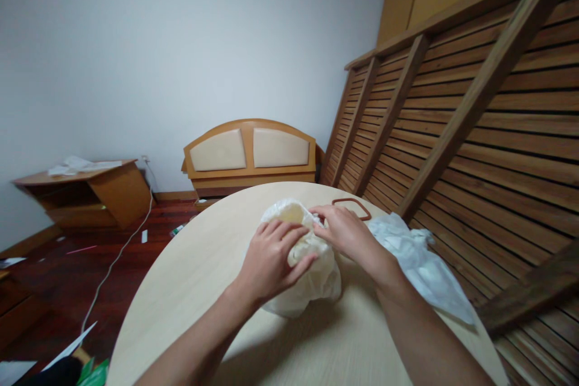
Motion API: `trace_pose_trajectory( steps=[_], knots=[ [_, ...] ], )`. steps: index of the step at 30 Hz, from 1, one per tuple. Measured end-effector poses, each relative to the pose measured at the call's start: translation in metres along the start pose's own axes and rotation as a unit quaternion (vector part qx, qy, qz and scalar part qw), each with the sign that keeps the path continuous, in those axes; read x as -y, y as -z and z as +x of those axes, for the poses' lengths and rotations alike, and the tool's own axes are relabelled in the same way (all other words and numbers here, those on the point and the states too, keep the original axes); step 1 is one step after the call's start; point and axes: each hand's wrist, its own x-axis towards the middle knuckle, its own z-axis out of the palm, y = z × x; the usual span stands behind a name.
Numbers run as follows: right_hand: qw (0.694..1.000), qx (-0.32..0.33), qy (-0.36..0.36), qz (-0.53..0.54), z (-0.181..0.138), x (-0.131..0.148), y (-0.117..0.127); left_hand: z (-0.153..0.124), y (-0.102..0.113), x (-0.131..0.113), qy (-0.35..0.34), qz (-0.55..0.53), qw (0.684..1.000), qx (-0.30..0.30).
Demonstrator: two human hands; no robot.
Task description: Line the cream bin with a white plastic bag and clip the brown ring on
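Note:
A crumpled off-white bag (302, 295), which looks like thin plastic, stands on the round pale table (194, 289) with its mouth open. Across its near left side lies my left hand (271, 256), fingers stretched out and thumb apart, touching the bag. At the right of the mouth, the bag's rim is pinched between the thumb and fingers of my right hand (339, 229). Something pale yellowish shows inside, but I cannot make out what it is. Just beyond my right hand lies a brown angular loop (364, 210), partly hidden.
Another whitish plastic bag (416, 262) lies flat at the table's right edge. Wooden slatted panels (452, 126) lean close on the right. Behind the table stands a headboard (248, 151). A low cabinet (108, 193) and a cable (113, 262) are at the left.

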Motion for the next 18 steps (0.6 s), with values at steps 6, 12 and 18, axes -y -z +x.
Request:
trace_pose_trajectory(
  steps=[6, 12, 18],
  knots=[
    [0.99, 0.061, 0.1, -0.082, -0.004, 0.023, 0.008, 0.004, 0.01, 0.031, 0.025, 0.038, 0.998, -0.04],
    [0.987, 0.048, 0.148, -0.037, -0.003, 0.024, 0.004, 0.002, 0.005, 0.036, 0.071, 0.001, 0.997, 0.004],
    [0.997, 0.035, 0.063, 0.024, -0.003, 0.016, 0.004, 0.0, 0.005, 0.04, 0.123, -0.026, 0.992, 0.01]
  ],
)
